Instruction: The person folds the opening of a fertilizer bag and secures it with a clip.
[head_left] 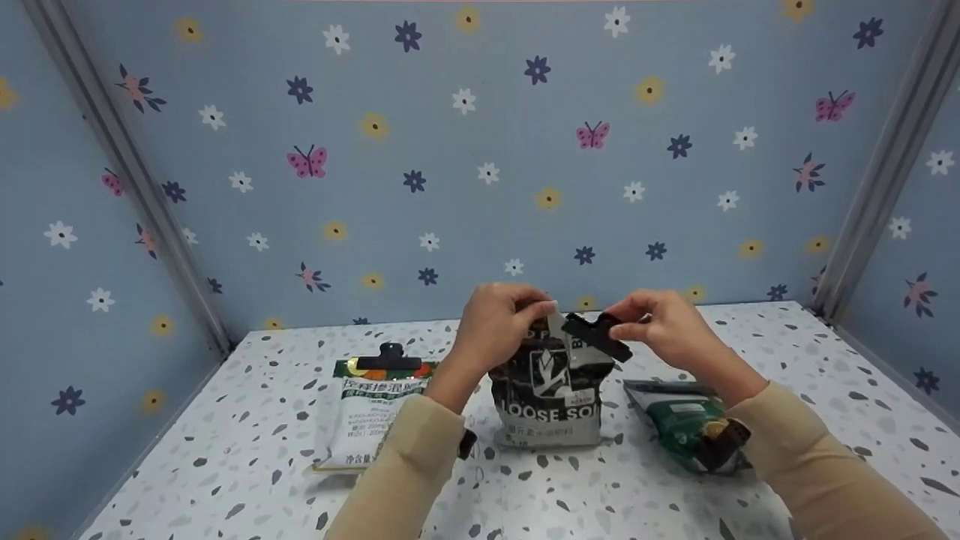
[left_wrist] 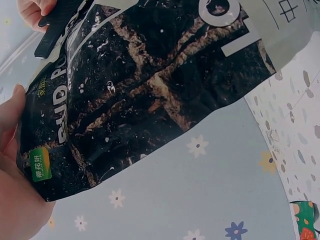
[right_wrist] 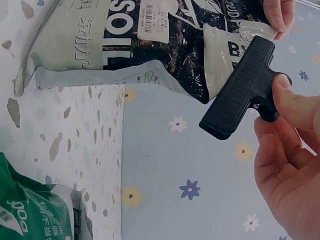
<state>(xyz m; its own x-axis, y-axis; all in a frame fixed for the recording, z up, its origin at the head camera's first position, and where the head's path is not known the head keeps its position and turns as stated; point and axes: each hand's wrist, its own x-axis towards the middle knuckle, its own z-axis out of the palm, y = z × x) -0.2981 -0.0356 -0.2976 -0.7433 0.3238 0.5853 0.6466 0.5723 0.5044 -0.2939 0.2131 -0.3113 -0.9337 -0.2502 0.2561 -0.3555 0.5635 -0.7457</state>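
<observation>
A black-and-grey bag (head_left: pixel 551 401) labelled "LOOSE SOIL" stands upright on the table, its top folded. My left hand (head_left: pixel 496 322) pinches the folded top at its left side; in the left wrist view, the thumb side of that hand (left_wrist: pixel 22 185) lies against the dark film. With thumb and fingers, my right hand (head_left: pixel 667 326) grips the handles of a black clip (head_left: pixel 598 337) at the bag's upper right corner. The clip's long bar (right_wrist: pixel 240 90) slants across the folded edge in the right wrist view. Whether its jaws bite the film, I cannot tell.
To the left lies a white-and-green packet (head_left: pixel 367 420) with a black clip (head_left: pixel 390 361) on its top edge. A green bag (head_left: pixel 679 420) lies on the right, partly behind the right forearm. Flowered blue panels (head_left: pixel 480 150) enclose the speckled table (head_left: pixel 255 435).
</observation>
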